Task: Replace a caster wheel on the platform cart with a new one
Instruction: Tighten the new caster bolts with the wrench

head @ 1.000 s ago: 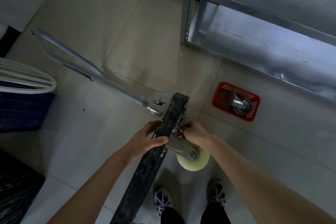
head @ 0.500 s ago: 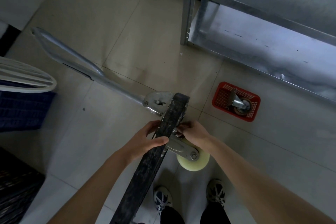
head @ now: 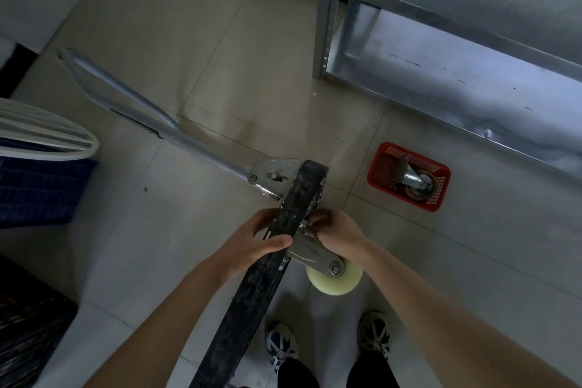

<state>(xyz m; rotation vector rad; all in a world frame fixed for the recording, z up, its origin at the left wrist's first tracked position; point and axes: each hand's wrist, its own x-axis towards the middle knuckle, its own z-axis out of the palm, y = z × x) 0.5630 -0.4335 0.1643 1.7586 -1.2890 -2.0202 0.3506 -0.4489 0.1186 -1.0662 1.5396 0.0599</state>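
Observation:
The black platform cart [head: 267, 277] stands on its edge, its folded silver handle [head: 151, 118] lying out to the left on the floor. My left hand [head: 252, 246] grips the cart's edge, thumb across the top. A caster with a pale cream wheel [head: 335, 280] and a grey metal bracket [head: 311, 252] sits against the cart's underside. My right hand [head: 337, 230] has its fingers curled at the bracket's mounting plate; what they pinch is hidden. A second caster with a dark worn wheel [head: 415, 183] lies in a red basket [head: 382, 167] on the floor to the right.
A galvanised metal shelf rack [head: 441, 72] fills the upper right, its post [head: 329, 9] near the cart's top. A white wire rack [head: 44, 135] over a blue crate [head: 37, 189] stands left. My shoes [head: 374, 334] are beside the cart's lower end.
Almost nothing has moved. My right hand's fingers have shifted slightly at the caster's mounting plate; the cart and left hand hold still.

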